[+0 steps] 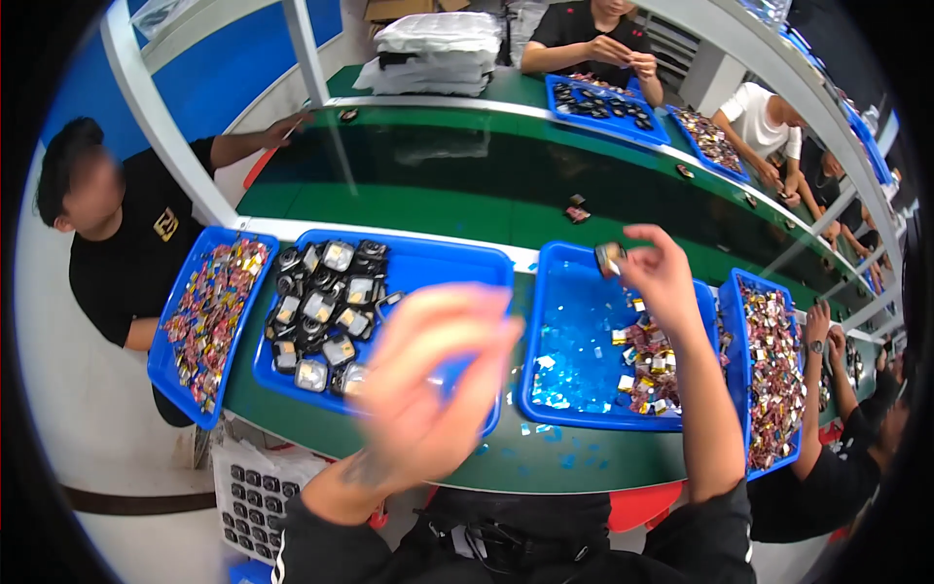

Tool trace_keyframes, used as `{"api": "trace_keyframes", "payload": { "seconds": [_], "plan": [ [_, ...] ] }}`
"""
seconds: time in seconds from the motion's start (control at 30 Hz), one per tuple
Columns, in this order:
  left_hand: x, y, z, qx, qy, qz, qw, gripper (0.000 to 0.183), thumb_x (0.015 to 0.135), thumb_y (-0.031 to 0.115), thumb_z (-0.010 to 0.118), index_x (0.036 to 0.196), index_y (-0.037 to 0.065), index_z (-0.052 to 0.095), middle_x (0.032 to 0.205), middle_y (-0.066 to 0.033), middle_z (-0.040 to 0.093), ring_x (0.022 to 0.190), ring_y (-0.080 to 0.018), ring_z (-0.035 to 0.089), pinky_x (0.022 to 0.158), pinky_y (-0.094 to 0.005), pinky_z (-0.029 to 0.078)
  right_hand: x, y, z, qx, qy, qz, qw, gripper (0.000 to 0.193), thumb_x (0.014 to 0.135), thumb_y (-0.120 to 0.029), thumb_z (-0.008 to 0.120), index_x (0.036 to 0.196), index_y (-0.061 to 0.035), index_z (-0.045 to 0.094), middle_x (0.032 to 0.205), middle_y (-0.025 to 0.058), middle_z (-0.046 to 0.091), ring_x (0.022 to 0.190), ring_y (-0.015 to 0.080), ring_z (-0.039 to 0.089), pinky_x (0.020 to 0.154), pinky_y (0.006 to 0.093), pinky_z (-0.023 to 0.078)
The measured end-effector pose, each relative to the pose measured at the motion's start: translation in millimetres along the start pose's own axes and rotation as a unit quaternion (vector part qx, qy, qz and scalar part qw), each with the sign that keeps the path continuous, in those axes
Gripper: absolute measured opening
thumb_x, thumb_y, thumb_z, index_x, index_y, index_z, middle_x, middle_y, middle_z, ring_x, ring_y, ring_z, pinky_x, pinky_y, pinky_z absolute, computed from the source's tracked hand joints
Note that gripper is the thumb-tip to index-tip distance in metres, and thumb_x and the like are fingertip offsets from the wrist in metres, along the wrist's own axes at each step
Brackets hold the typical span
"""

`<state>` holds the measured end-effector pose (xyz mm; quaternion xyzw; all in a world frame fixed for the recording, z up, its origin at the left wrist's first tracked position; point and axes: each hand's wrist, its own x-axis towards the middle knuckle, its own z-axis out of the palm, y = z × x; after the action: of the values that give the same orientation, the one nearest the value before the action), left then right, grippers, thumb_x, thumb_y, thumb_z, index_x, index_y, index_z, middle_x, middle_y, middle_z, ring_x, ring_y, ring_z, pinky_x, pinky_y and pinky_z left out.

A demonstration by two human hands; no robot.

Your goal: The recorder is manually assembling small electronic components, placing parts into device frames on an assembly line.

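Note:
My right hand (662,277) pinches a small black-cased device (610,259) with a pale face between thumb and fingers, over the far edge of a blue tray (593,422). Inside that tray lie scattered bluish film bits (574,365) and a heap of small white, yellow and reddish-brown parts (650,370). My left hand (438,375) is smeared by motion above the right part of another blue tray (409,250); whether it holds anything does not show. Several black devices with clear square fronts (318,306) fill that tray's left side.
Blue trays heaped with small parts stand at the left (216,321) and right (771,370). Beyond runs a green conveyor belt (389,175) with a few loose pieces (577,209). Co-workers sit around it. A white frame post (165,117) rises at left; wrapped stacks (438,49) stand at the back.

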<state>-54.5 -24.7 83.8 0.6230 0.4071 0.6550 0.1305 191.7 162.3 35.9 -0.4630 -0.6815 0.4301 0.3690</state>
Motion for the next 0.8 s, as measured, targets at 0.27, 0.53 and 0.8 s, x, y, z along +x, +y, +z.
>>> {"api": "trace_keyframes", "payload": {
  "seconds": [0.27, 0.53, 0.8],
  "plan": [
    [-8, 141, -88, 0.092, -0.061, 0.17, 0.979, 0.02, 0.094, 0.018, 0.052, 0.107, 0.005, 0.046, 0.093, -0.0113, 0.053, 0.069, -0.03, 0.061, 0.053, -0.0366, 0.05, 134, 94, -52, -0.251, 0.093, 0.185, 0.946, 0.05, 0.063, -0.006, 0.086, 0.106, 0.0052, 0.062, 0.08, 0.0096, 0.066, 0.067, 0.0176, 0.063, 0.052, 0.0292, 0.051],
    [0, 138, -125, -0.023, -0.099, 0.198, 0.975, 0.015, 0.096, 0.021, 0.052, 0.108, 0.013, 0.058, 0.092, -0.0013, 0.063, 0.065, -0.0228, 0.06, 0.057, -0.0296, 0.05, 124, 94, -54, -0.435, 0.244, 0.017, 0.867, 0.041, 0.077, -0.017, 0.075, 0.115, -0.0065, 0.062, 0.094, 0.0123, 0.07, 0.09, 0.0285, 0.068, 0.071, 0.0384, 0.055],
    [-27, 122, -140, -0.077, 0.002, 0.207, 0.975, 0.009, 0.087, 0.005, 0.055, 0.094, 0.005, 0.059, 0.082, -0.0119, 0.067, 0.067, -0.0286, 0.065, 0.057, -0.0347, 0.056, -5, -69, 191, -0.268, -0.264, -0.407, 0.832, 0.029, 0.077, -0.015, 0.07, 0.103, -0.0038, 0.066, 0.103, 0.014, 0.062, 0.098, 0.0309, 0.061, 0.081, 0.0403, 0.053]
  ]
}}
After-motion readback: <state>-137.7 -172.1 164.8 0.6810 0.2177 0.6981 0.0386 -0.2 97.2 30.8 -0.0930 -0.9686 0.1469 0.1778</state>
